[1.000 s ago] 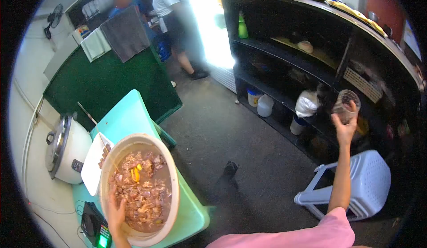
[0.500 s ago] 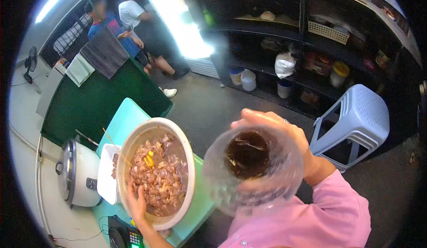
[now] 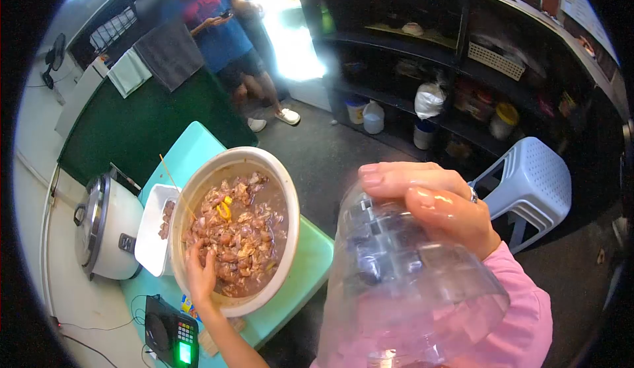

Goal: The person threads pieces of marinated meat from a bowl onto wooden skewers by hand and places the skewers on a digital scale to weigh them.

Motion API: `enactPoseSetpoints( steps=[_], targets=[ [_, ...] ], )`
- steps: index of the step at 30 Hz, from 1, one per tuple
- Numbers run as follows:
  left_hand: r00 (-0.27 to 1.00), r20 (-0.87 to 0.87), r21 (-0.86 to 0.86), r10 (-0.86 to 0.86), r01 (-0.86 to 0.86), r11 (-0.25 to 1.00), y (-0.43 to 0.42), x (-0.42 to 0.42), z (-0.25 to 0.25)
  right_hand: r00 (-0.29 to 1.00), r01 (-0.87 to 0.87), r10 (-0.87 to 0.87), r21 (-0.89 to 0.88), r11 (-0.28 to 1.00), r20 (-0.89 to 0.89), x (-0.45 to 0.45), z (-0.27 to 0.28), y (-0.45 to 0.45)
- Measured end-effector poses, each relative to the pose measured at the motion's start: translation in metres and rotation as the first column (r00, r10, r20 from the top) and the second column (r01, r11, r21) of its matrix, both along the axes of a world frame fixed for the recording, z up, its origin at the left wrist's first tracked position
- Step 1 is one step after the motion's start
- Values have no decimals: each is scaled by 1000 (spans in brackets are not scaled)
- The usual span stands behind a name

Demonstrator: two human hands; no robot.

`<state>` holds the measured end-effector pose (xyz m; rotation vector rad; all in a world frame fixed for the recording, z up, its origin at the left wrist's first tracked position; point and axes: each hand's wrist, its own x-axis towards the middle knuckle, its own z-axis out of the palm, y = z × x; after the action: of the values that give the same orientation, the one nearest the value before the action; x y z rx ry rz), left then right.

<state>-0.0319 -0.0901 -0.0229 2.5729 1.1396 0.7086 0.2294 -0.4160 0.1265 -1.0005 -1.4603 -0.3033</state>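
Observation:
My right hand (image 3: pixel 442 200) is closed around one end of a clear container (image 3: pixel 403 275) with a squared pattern, its wider end towards my pink sleeve. I cannot tell whether anything is inside it. The fingers look wet. My left hand (image 3: pixel 200 272) reaches into a large whitish basin (image 3: pixel 292 233), its fingers apart and touching chunks of raw-looking meat (image 3: pixel 247 233) in brownish liquid. Some fingertips are sunk out of sight. Yellow pieces (image 3: pixel 224 209) sit on the meat. A thin stick (image 3: pixel 170 172) leans across the basin's left rim.
A white tray (image 3: pixel 146 242) with meat pieces lies left of the basin on the turquoise table (image 3: pixel 198 140). Nearby are a rice cooker (image 3: pixel 115 229) and a keypad device (image 3: pixel 175 335). Blue-grey stools (image 3: pixel 535 176) stand at right. A person (image 3: pixel 224 31) stands beyond the green partition (image 3: pixel 152 124).
My right hand has turned the clear container from facing me, dark contents showing, to tilted side-on. My left hand stays in the basin. The person in blue has moved; the one in white is out of view.

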Motion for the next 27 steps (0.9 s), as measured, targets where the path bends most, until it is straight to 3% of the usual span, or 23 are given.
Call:
enactPoseSetpoints(
  steps=[1,6,8,10,12,20,24,27],
  targets=[
    [1000,6,-94,-21,22,995,4,-1,0,1000,0,-1,76,997,23,-1,1,3],
    [1000,9,-96,-14,15,995,5,-1,-2,992,108,-124,370,923,19,-7,0,25],
    [1000,4,-107,1,-1,994,5,-1,-3,992,124,-123,348,929,-25,-9,4,22],
    [1000,8,-103,-21,21,994,7,-3,-3,929,276,-328,266,923,173,-5,7,20],
    [1000,9,-115,-24,25,993,8,-2,-3,963,253,-269,255,933,29,-13,4,18],
    [999,14,-174,-35,36,984,15,-4,-8,971,238,-238,0,971,10,-22,45,-19],
    [999,-17,-92,-33,32,995,12,-4,-7,967,253,-241,259,932,-80,-32,27,9],
    [1000,-19,-98,-2,0,995,3,1,-1,951,303,-259,335,892,-169,-41,21,19]
  ],
)
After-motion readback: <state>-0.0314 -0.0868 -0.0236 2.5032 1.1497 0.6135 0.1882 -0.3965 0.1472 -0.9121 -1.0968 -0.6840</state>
